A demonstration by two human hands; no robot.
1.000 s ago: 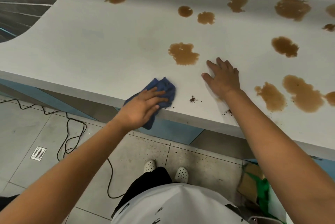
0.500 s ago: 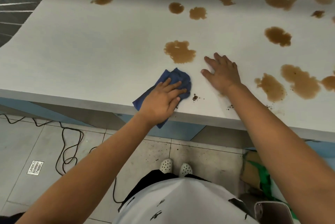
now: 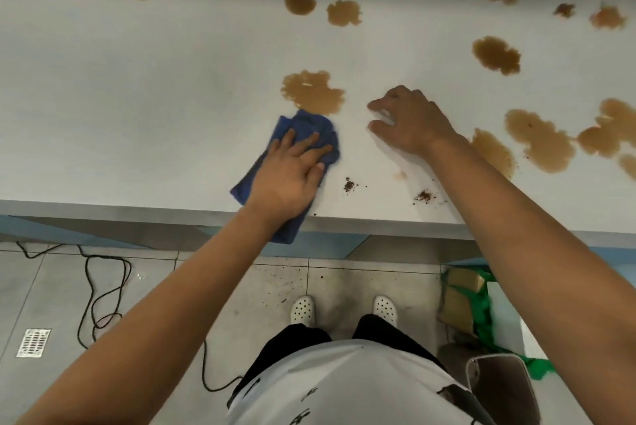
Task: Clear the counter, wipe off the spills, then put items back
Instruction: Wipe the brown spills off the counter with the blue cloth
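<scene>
**Cloth reaches the nearest spill**

Pale and wide, the counter [image 3: 144, 87] fills the upper half of the view, bare of items and blotched with brown spills. Below its front edge lies the tiled floor [image 3: 51, 287], with a black cable [image 3: 103, 287], one drain grate [image 3: 33, 342] and two white shoes.

The blue cloth [image 3: 306, 128] has travelled up from the counter's front edge over the past second and its far edge now touches the nearest spill [image 3: 311, 92], which looks intact. So the clearing looks done and the wiping has hardly begun; that puddle is probably the first to go.

The left hand [image 3: 292, 166] presses flat on the cloth, fingers straight and spread, the cloth's tail hanging over the counter edge. The right hand [image 3: 409, 121] stays where it was, just right of the cloth, holding nothing and propped on the counter; its fingers have arched since a moment ago.

By count: one cloth; about fifteen brown puddles in view, some cut off by the right edge; two small heaps of dark crumbs [image 3: 350, 185] near the front edge between the hands, and a faint smear beside them.
</scene>
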